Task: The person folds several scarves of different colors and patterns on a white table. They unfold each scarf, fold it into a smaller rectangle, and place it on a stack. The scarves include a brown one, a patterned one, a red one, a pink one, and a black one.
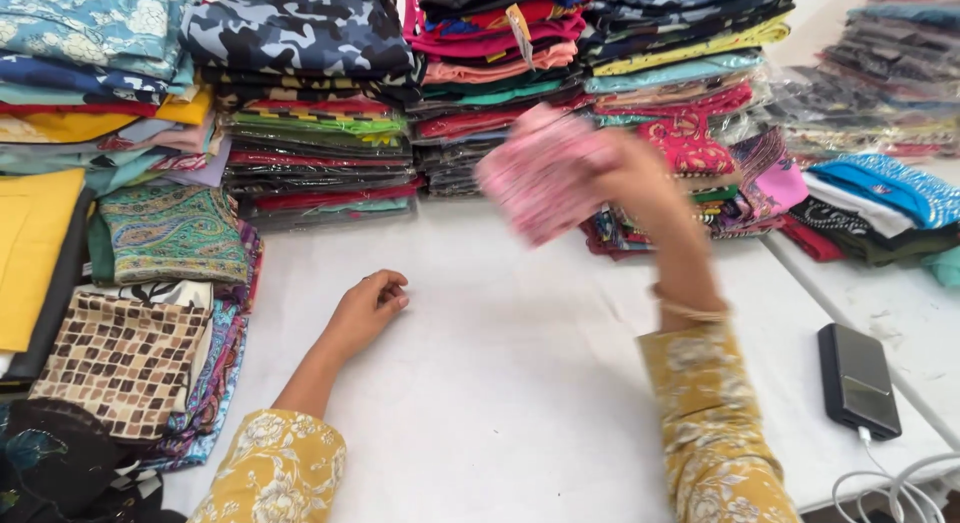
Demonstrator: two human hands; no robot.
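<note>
My right hand (628, 173) is raised above the white table (500, 383) and grips a folded pink patterned cloth (545, 175), blurred by motion, in front of the fabric stacks. My left hand (370, 305) rests on the table with its fingers loosely curled, holding nothing. Both arms wear yellow floral sleeves, and a bangle sits on my right wrist.
Tall stacks of folded, packaged fabrics (320, 113) line the back and left of the table. A brown checked cloth (125, 361) and a paisley piece (172, 233) lie at the left. A black power bank (857, 380) with a white cable lies at the right.
</note>
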